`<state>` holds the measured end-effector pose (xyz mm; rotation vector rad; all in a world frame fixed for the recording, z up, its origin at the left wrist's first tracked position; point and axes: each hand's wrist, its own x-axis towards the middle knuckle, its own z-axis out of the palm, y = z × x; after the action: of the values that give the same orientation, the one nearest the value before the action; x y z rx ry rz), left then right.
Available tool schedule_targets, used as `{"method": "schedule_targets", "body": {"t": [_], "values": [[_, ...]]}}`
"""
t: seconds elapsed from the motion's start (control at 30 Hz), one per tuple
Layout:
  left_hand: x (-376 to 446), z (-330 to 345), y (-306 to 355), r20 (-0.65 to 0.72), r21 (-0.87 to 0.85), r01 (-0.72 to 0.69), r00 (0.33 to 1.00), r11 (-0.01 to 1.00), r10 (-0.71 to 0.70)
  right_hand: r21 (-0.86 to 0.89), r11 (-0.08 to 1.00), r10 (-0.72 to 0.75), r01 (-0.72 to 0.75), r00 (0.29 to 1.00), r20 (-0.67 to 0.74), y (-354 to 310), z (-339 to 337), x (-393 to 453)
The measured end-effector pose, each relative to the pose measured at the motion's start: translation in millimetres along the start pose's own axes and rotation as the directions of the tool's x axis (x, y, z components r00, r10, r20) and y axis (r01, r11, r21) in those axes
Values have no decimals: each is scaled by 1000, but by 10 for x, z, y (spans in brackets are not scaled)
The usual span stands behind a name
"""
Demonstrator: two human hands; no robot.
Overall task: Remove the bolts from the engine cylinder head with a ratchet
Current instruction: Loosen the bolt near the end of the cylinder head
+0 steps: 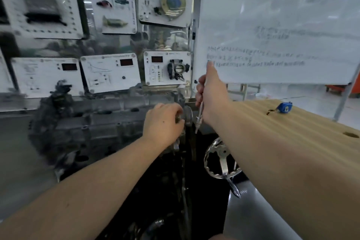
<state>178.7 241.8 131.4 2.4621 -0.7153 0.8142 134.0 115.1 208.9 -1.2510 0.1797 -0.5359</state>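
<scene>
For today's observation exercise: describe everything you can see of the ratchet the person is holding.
The ratchet is a slim, shiny metal tool, held near upright and slightly tilted. The right hand grips its handle, hiding the upper part. The lower end narrows and reaches down beside the right end of the grey engine cylinder head, near the left hand. Motion blur hides finer detail, and whether it sits on a bolt cannot be told.

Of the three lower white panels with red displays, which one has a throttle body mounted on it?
The rightmost lower white panel, just left of the whiteboard. It carries the black-and-metal throttle body; the other two show only printed diagrams and knobs.
</scene>
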Motion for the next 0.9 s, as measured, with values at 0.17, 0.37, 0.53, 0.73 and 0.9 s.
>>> {"method": "schedule_targets", "body": {"t": [0.17,0.37,0.53,0.73,0.9], "values": [[109,-18,-316,101,91,71,992,993,-80,163,987,-33,14,993,116,-47,239,146],[201,85,-359,83,7,64,994,998,-64,184,983,-31,-3,983,180,-14,374,296],[247,137,-382,101,-7,38,994,999,-37,149,989,-29,-3,977,212,19,447,386],[237,183,-434,80,0,-9,997,1000,9,105,994,-56,29,964,261,75,495,415],[230,176,-435,92,-9,-9,996,1000,10,72,993,-114,95,932,344,74,551,373]]}}
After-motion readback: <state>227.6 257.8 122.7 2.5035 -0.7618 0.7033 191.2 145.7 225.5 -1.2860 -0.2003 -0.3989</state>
